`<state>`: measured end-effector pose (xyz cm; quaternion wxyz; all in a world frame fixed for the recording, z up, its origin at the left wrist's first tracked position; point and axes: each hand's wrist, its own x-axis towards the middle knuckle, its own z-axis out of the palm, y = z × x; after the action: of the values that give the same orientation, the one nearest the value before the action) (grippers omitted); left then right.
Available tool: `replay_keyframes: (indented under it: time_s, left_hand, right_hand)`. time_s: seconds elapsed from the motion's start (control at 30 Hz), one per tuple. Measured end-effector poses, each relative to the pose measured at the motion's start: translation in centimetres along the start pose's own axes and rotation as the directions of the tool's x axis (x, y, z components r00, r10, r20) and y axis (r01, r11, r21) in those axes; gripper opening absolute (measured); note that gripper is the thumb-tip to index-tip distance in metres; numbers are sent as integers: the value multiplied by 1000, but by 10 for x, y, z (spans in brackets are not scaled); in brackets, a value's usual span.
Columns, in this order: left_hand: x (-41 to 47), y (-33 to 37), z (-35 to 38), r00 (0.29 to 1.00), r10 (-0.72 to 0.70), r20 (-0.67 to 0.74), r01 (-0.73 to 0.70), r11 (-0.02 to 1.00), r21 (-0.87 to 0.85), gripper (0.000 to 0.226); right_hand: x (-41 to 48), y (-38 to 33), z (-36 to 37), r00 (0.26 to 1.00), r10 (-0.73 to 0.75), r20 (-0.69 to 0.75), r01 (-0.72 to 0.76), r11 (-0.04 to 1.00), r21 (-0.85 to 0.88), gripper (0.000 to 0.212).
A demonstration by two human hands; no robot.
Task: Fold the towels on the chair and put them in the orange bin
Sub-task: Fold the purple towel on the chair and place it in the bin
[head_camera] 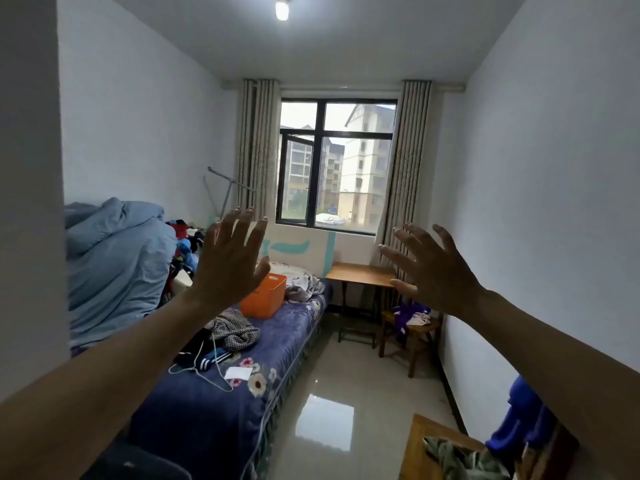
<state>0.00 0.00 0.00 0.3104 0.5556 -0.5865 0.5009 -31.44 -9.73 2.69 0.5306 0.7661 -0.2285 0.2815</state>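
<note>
Both arms raised forward, backs of the hands to the camera. Left grip: fingers spread wide and straight, holding nothing. Right grip: likewise spread, fingers splayed, holding nothing. The two are well apart, and neither touches anything.

Orange bin: sits on the bed, seen just below and right of the left grip's thumb, its near corner hidden behind that palm; farther into the room than the hand.

Towels: a purple and pale bundle, unfolded, heaped on the wooden chair. Seen below the right grip, under its thumb side, against the wall; not within touch.

Desk: small, wooden, showing in the gap between the two grips, under the window, just beside the chair.

Left of the left grip: blue duvet heap. Below its wrist: checked cloth and a white cord on the bed.

Below the right forearm: green cloth on a wooden surface.
</note>
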Motion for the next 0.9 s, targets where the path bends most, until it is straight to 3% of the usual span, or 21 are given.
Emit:
replay_keyframes:
  time_s: [0.13,0.27,0.73,0.9]
  left_hand:
    - [9,-12,67,999,-48,19,49,998,-49,51]
    - [4,2,137,996,0,84,8,995,-98,49]
    - [85,126,340,980,125,154,-100,982,-159,53]
    - [74,155,419,948,105,299,-42,977,-210,50]
  right_hand:
    - [14,-2,60,997,75,-7,-74,995,65,81]
    - [-6,4,115,996,40,82,-45,997,69,74]
    - [-80,99,318,967,31,251,-49,997,63,66]
    - [-94,101,400,971,67,229,-109,979,174,68]
